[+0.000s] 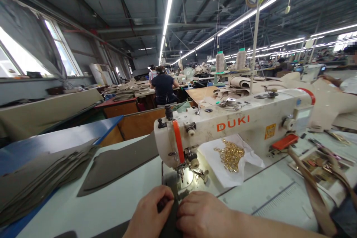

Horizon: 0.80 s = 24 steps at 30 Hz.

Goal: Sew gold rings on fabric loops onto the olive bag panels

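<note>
A strip of dark grey material (pixel 169 220), fabric or leather, lies in front of the needle area of a white sewing machine (pixel 234 119) marked DUKI. My left hand (pixel 152 210) pinches its left edge between thumb and forefinger. On the other side, my right hand (pixel 202 212) is closed with curled fingers on the same piece. Both hands are close to the presser foot (pixel 182 174), and the far end of the piece runs toward it. Whether the foot is pressed down on the material I cannot tell.
Left of the machine lies a flat dark grey panel (pixel 119 163), with a stack of similar panels (pixel 41 182) beyond. Gold-coloured metal rings or clasps (pixel 231 155) rest on white paper (pixel 209 156). A parts tray (pixel 318 167) stands right. Other people sit farther back.
</note>
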Available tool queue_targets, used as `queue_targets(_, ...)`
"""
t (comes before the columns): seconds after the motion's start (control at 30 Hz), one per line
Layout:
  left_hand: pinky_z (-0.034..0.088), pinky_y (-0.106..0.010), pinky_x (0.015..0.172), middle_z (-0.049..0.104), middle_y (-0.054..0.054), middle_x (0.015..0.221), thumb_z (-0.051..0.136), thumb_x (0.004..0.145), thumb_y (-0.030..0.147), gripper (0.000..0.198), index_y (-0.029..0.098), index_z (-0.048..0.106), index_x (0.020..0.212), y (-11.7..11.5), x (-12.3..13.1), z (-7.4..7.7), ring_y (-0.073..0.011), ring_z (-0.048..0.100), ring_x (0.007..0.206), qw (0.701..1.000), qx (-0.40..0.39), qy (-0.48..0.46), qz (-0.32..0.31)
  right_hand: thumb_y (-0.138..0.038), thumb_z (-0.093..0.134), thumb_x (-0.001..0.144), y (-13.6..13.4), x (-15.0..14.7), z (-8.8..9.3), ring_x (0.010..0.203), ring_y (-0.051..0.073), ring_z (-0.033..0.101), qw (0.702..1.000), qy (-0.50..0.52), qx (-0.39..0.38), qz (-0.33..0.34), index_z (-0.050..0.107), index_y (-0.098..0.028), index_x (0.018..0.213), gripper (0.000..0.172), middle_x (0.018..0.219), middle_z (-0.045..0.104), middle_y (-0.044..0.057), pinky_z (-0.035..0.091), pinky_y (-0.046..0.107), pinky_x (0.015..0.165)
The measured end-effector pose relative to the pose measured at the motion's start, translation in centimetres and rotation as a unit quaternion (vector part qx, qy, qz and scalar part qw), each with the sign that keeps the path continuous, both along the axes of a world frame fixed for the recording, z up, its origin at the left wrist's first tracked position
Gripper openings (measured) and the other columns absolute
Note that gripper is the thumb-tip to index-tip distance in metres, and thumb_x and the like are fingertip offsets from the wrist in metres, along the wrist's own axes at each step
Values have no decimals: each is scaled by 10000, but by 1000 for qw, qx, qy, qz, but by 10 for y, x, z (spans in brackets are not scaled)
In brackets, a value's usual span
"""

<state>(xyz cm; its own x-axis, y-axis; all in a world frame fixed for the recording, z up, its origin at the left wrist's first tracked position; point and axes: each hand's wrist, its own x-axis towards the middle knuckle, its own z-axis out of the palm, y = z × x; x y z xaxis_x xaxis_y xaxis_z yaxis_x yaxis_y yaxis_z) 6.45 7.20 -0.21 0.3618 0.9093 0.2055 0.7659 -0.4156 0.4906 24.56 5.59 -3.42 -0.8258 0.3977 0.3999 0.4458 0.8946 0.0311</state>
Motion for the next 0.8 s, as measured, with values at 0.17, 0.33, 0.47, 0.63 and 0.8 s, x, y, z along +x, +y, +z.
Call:
queue_targets(0.17, 491, -260, 623, 657, 13, 691, 496, 723, 158, 125, 220, 598, 686, 0, -5, -5, -168, 636, 645, 1000, 14, 0, -11, -332, 587, 835, 1, 0, -1, 798, 158, 594, 1000, -3, 7, -3, 593, -183, 733, 181, 805, 675, -4, 447, 275, 708)
queue_targets(0.33, 482, -253, 638, 651, 12, 702, 490, 736, 159, 128, 218, 594, 691, -1, -3, -5, -162, 627, 664, 1000, -4, 2, -9, -305, 569, 843, 2, 0, -3, 789, 160, 580, 1000, 4, 8, 8, 587, -176, 731, 171, 787, 665, 7, 443, 275, 729)
queue_targets(0.47, 479, -259, 654, 653, 5, 713, 488, 737, 166, 124, 214, 595, 697, 0, -1, -5, -165, 623, 676, 1000, -11, 4, -7, -293, 554, 847, 1, 1, -2, 799, 163, 580, 1000, 10, 7, 13, 592, -167, 743, 167, 792, 662, 15, 442, 282, 737)
queue_targets(0.63, 474, -260, 665, 653, 7, 715, 478, 725, 153, 135, 210, 598, 699, 2, 0, -3, -163, 624, 685, 1000, -21, -2, -6, -296, 578, 840, -4, 1, 2, 810, 167, 585, 1000, 4, -16, -5, 603, -164, 753, 160, 812, 671, 21, 451, 278, 766)
queue_targets(0.8, 462, -253, 651, 644, 15, 688, 476, 719, 154, 135, 206, 598, 690, 1, 1, 2, -158, 616, 660, 999, -42, -2, -2, -284, 533, 867, -8, 3, 8, 812, 172, 583, 999, 17, -31, -12, 619, -162, 807, 161, 829, 668, 36, 460, 279, 782)
